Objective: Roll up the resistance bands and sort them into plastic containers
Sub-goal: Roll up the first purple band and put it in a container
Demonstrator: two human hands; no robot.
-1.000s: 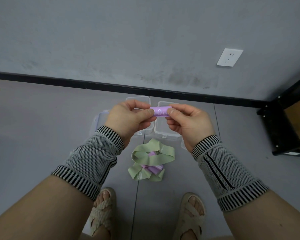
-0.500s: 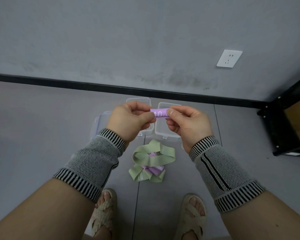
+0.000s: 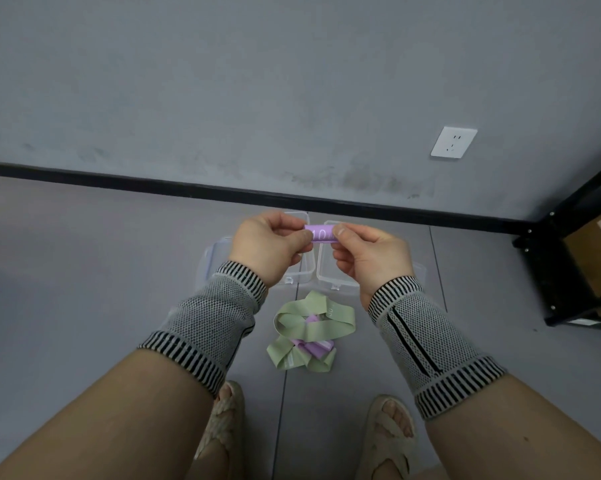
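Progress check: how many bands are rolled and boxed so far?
None visibly boxed: the clear containers on the floor look empty where visible. In hand: a purple band, rolled tight, pinched between left hand and right hand. Left: the green and purple pile, still loose.

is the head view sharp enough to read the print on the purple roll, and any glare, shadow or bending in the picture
Head view: light is soft and even, no glare, only faint shadows under the loose bands; the purple roll, pinched between the left hand and right hand, is slightly soft, its white print reading roughly "10"; the wide lens bends the black baseboard and stretches the forearms at the bottom.
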